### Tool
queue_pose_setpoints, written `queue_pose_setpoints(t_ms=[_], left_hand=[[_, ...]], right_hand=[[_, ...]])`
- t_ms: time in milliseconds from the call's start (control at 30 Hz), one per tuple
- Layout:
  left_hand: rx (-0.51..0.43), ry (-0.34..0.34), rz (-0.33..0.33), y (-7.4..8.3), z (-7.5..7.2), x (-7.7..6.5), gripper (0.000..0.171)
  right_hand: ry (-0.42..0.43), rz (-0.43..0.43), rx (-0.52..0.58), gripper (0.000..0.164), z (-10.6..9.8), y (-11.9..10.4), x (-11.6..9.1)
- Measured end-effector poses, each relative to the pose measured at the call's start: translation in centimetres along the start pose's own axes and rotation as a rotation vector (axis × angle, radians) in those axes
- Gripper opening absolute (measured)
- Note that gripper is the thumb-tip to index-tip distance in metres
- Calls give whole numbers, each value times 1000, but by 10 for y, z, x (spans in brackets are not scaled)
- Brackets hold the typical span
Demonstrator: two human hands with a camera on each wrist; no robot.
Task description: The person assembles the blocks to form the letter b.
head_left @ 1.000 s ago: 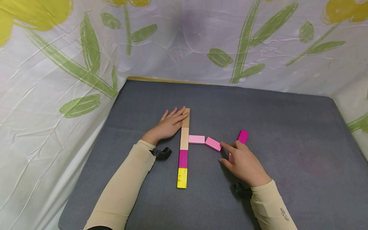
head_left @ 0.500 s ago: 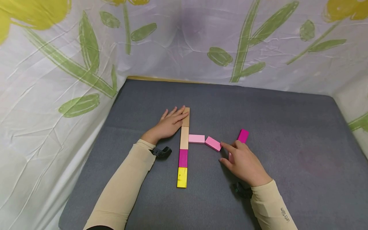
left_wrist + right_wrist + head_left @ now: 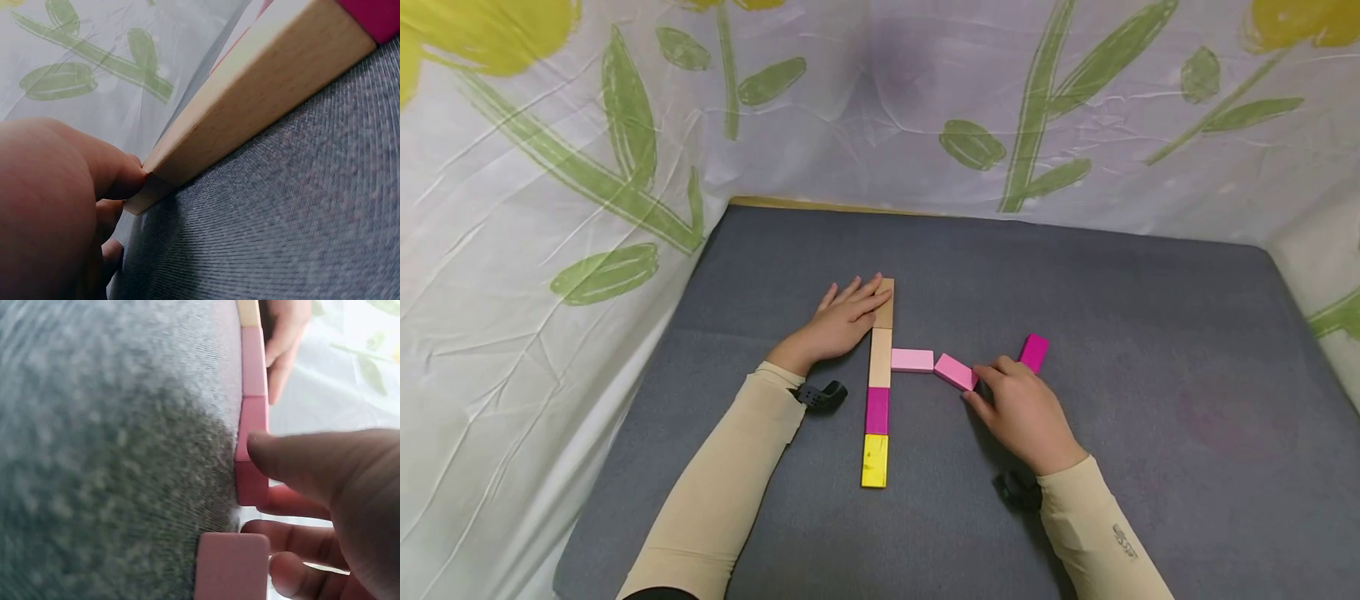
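My left hand (image 3: 833,329) lies with fairly straight fingers on the far tan block (image 3: 886,304), at the top of a straight row. Below it in that row come a lighter tan block (image 3: 880,357), a magenta block (image 3: 877,411) and a yellow block (image 3: 874,461). A light pink block (image 3: 912,360) juts right from the row. Beyond that one, a pink block (image 3: 955,372) lies at a slant, its right end pinched between the thumb (image 3: 275,453) and index finger of my right hand (image 3: 1022,412). Another pink block (image 3: 231,565) sits beside the right fingers, hidden from the head view.
A separate magenta block (image 3: 1033,352) lies tilted just past the right hand. Everything rests on a grey cloth-covered table (image 3: 1150,375). A white curtain (image 3: 865,108) with painted flowers hangs behind and at the sides.
My right hand has shifted slightly left, and its thumb has come in to the slanted pink block's end. The left hand stays on the far tan block.
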State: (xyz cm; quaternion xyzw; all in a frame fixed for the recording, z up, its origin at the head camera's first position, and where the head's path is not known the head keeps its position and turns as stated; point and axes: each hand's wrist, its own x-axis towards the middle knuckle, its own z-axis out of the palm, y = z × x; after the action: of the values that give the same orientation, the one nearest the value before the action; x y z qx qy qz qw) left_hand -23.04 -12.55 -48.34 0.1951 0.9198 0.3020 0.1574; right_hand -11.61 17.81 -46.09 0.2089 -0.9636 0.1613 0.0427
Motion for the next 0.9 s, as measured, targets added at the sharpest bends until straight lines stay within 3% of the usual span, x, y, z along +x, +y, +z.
queue_pose_setpoints(t_ms=[400, 533, 700, 900], left_hand=[[2, 4, 0, -2, 1, 1, 52], [4, 6, -3, -1, 0, 1, 52], [-4, 4, -3, 0, 0, 0, 52], [1, 4, -8, 0, 1, 0, 52]], right_hand=[[20, 3, 10, 32, 5, 4, 0], [2, 11, 16, 39, 3, 4, 0], [-17, 64, 71, 51, -7, 6, -4], [-24, 124, 95, 44, -24, 10, -14]])
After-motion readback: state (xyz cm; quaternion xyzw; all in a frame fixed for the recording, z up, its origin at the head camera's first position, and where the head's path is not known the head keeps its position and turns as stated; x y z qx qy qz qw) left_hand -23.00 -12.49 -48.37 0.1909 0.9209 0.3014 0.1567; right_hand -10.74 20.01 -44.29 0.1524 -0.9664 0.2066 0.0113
